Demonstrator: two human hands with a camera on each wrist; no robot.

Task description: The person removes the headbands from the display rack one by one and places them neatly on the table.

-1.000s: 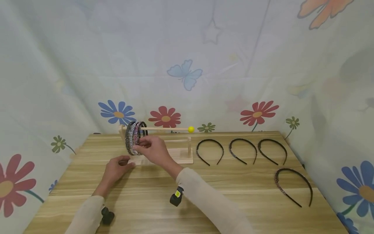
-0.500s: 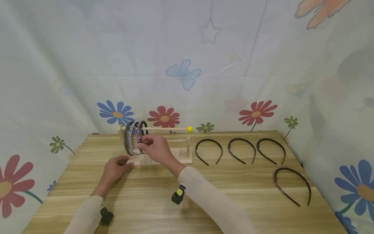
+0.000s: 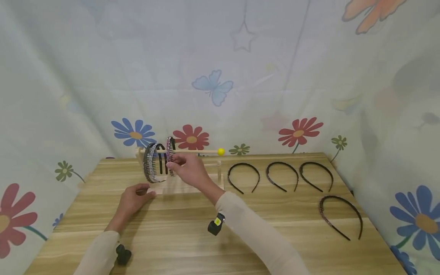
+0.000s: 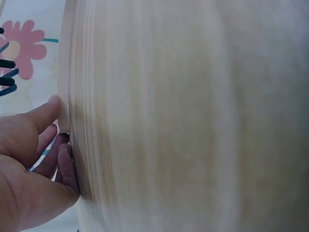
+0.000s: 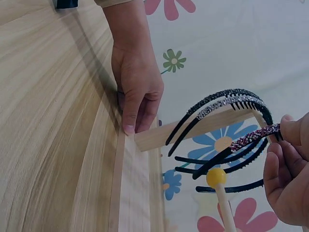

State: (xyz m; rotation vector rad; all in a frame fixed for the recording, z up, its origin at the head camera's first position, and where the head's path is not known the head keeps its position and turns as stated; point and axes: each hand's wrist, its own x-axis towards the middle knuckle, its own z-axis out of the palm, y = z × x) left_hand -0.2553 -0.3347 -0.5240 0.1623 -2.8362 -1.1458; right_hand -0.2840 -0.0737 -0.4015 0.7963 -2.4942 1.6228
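Observation:
My right hand (image 3: 193, 172) pinches a black toothed headband with pink-purple sparkles (image 3: 169, 147) between thumb and fingers. That headband still encircles the wooden rod (image 3: 203, 152) of a headband stand. Farther left on the same rod hang silver and dark sparkly headbands (image 3: 149, 164), apart from the one I hold; the right wrist view shows the held headband (image 5: 253, 137) nearer the rod's yellow ball tip (image 5: 216, 178). At the stand's left end, my left hand (image 3: 133, 200) grips the corner of its base, with the thumb on the base (image 4: 64, 77) in the left wrist view.
Right of the stand, three black headbands lie in a row: a near one (image 3: 244, 164), a middle one (image 3: 282, 163) and a far one (image 3: 316, 163). A fourth headband (image 3: 340, 197) lies closer to me on the wooden table (image 3: 172, 244). A flowered cloth (image 3: 261, 99) hangs behind.
My right hand has drawn the pink-purple headband rightward along the rod, away from the other headbands. The left hand stays at the base corner.

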